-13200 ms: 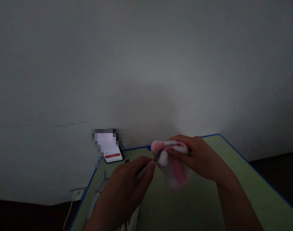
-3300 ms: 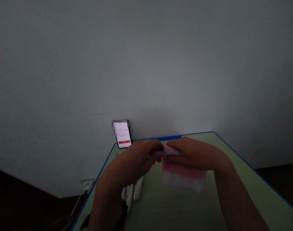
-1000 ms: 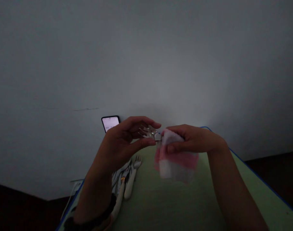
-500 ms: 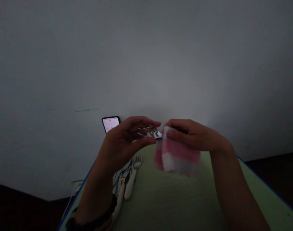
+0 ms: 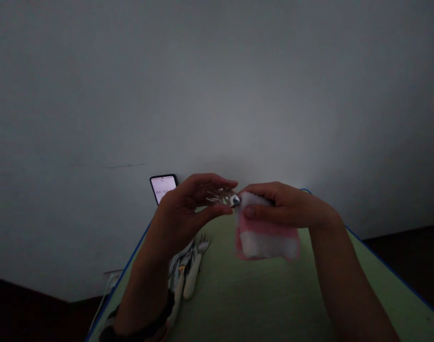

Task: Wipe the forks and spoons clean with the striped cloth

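Observation:
My left hand (image 5: 183, 211) curls around a shiny metal piece of cutlery (image 5: 224, 197), whose tip touches the top edge of a cloth. Its handle is hidden in my fingers, and the dim light blurs the shape of its head. My right hand (image 5: 286, 206) pinches that pink and white cloth (image 5: 267, 240) between thumb and fingers. The cloth hangs down in a loose fold above the table.
A green table (image 5: 259, 304) with a blue edge runs forward to a wall. Several white-handled utensils, including a fork (image 5: 197, 261), lie at its left. A lit phone (image 5: 163, 188) leans against the wall. A socket with a cable (image 5: 110, 280) is low at left.
The cloth has shifted in my right hand, and more of its white part shows. My left hand has closed slightly around the metal cutlery, which sits against the cloth's edge.

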A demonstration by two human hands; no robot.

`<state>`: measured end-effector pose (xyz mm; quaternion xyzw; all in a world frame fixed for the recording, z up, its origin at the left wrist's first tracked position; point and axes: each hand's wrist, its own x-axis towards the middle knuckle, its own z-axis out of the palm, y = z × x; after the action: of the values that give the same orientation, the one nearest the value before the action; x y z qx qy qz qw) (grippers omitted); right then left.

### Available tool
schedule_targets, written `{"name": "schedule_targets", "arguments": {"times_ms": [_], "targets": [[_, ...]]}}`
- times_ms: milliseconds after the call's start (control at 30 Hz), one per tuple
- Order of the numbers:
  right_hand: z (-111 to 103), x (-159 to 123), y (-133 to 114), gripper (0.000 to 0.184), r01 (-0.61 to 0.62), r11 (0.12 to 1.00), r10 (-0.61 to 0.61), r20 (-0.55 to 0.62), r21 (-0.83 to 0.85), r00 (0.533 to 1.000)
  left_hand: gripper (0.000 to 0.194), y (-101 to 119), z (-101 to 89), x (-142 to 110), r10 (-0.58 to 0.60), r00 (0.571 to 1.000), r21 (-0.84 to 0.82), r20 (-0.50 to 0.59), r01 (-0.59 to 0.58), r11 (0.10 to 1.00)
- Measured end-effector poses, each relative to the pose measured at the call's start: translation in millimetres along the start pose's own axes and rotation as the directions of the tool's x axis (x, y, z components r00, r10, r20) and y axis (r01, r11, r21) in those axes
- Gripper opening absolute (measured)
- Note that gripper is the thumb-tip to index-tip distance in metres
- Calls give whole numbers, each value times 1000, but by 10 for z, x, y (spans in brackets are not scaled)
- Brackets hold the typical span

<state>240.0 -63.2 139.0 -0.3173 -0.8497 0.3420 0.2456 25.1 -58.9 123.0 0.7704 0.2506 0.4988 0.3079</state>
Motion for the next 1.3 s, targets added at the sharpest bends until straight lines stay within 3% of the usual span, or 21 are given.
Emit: {"name": "schedule_targets", "arguments": {"times_ms": [133,300,500,767,933,1100,1233,1300], "targets": [[4,10,-7,30,-34,999,34,-3,10,999,37,16,-15,-7,4,1000,31,-1,-4,1000],[0,29,-3,32,-102,992,94,-107,-76,990,36,21,-12,-1,4,997,39,-72,-1,999],[-12,43,6,34,-59,994,50,-109,-89,993,35,52,-27,17,-10,995,68,-96,16,998],[-23,-35,-58,31,-83,996,85,99,-20,991,36,65,3,6,-8,998,26,-56,9,1000],[-10,-17,-69,29,-76,997,76,83,-7,994,34,105,-29,-2,-35,999,21,-18,35,999],[27,16,-52,25,-45,987,49,20,-153,999,22,83,-41,-4,-117,990,146,78,105,984],[48,20,-36,28,-110,956,103,-40,-272,994,17,35,-18,19,-175,984,329,38,153,932],[48,14,-30,33,-149,947,141,-50,-286,989,18,17,-24,26,-209,973,387,102,154,909]]}}
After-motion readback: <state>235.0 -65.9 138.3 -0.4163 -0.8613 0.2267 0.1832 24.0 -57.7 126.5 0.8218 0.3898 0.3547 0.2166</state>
